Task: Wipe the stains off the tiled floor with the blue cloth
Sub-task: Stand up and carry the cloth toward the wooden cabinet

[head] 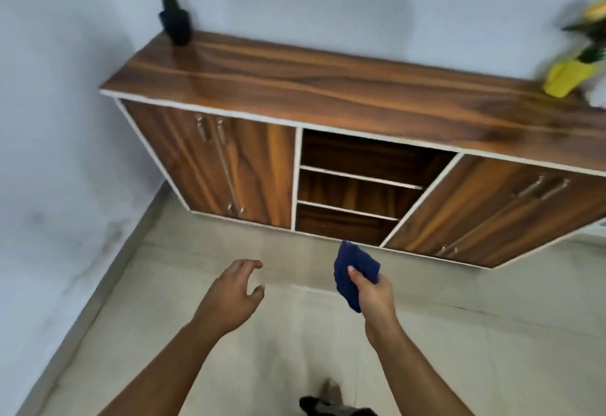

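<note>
The blue cloth (351, 269) is bunched up in my right hand (372, 294), which grips it in the air well above the beige tiled floor (492, 333). My left hand (234, 294) hovers to the left of it, fingers loosely curled, holding nothing. Both forearms reach forward from the bottom of the view. The picture is blurred and I make out no distinct stain on the tiles.
A long wooden cabinet (328, 88) with doors and open middle shelves stands against the wall ahead. A dark potted plant (177, 25) sits on its left end, a yellow pot (569, 76) on its right. A foot (328, 402) shows at the bottom edge. The left wall meets the floor diagonally.
</note>
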